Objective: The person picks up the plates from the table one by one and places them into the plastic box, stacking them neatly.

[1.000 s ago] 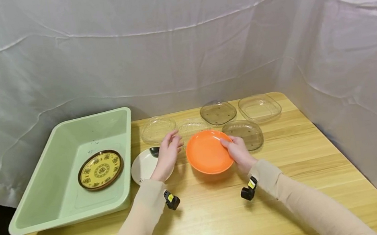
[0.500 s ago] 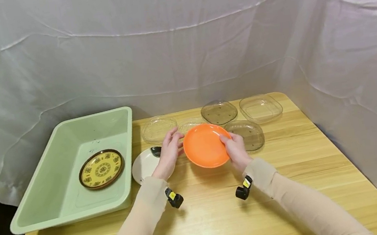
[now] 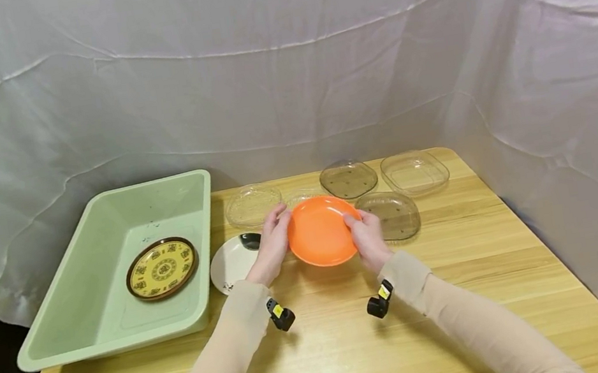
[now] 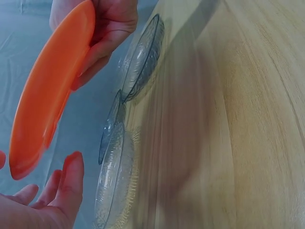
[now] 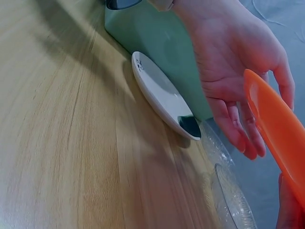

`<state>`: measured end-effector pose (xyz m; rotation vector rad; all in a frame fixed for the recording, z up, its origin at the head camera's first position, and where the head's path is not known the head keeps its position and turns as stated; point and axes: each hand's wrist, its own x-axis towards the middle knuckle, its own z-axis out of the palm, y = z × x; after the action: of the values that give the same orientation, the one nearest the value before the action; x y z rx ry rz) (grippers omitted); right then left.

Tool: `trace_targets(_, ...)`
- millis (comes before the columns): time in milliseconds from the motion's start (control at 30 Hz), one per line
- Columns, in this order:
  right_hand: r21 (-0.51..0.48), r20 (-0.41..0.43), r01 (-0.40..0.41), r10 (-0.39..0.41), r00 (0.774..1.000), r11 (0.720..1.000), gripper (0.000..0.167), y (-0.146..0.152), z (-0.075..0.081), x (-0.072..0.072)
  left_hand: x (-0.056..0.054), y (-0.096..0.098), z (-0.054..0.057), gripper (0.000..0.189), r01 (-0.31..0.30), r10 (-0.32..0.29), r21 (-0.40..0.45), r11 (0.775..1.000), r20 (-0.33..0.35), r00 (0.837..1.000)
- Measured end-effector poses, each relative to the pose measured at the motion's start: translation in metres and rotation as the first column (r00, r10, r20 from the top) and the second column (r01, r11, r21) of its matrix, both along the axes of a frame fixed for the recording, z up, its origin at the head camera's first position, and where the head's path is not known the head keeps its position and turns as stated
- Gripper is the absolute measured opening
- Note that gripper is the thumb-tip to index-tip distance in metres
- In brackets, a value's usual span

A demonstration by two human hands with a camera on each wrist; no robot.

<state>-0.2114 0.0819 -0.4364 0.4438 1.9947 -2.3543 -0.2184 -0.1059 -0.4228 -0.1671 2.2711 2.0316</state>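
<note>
An orange plate (image 3: 322, 232) is held up off the table, tilted, by my right hand (image 3: 369, 239), which grips its right rim with the thumb on the face and fingers underneath. My left hand (image 3: 274, 242) is at the plate's left edge. In the left wrist view, the left hand's fingers (image 4: 69, 186) are spread below the orange rim with a visible gap. The right wrist view also has the left palm (image 5: 228, 67) facing the plate, its fingers relaxed. Beneath the left forearm lies a white plate (image 3: 232, 264) with a dark green patch, partly hidden.
A green basin (image 3: 204, 239) at the left contains a yellow-patterned plate (image 3: 163, 269) with a brown rim. Along the back lie clear dishes (image 3: 252, 205), another clear dish (image 3: 415, 172) and smoky dishes (image 3: 349, 179), (image 3: 390, 215) on the wooden table (image 3: 346, 347).
My right hand has brought the orange plate slightly up and left. The left hand has moved a little right, closer to its rim.
</note>
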Motion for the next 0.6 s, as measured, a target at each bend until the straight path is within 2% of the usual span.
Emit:
trace_targets(300,0.003,-0.003,-0.024,0.024,1.000,1.000,0.037,-0.0046,-0.0013,-0.0011,0.0014,0.0040,-0.0039,0.046,-0.005,0.005,0.000,1.000,-0.003,1.000)
trace_targets(600,0.021,0.010,-0.036,0.036,0.999,0.999,0.036,-0.0096,-0.0012,-0.0002,0.0014,0.0082,-0.0078,0.037,-0.031,0.031,-0.038,0.999,-0.022,0.999)
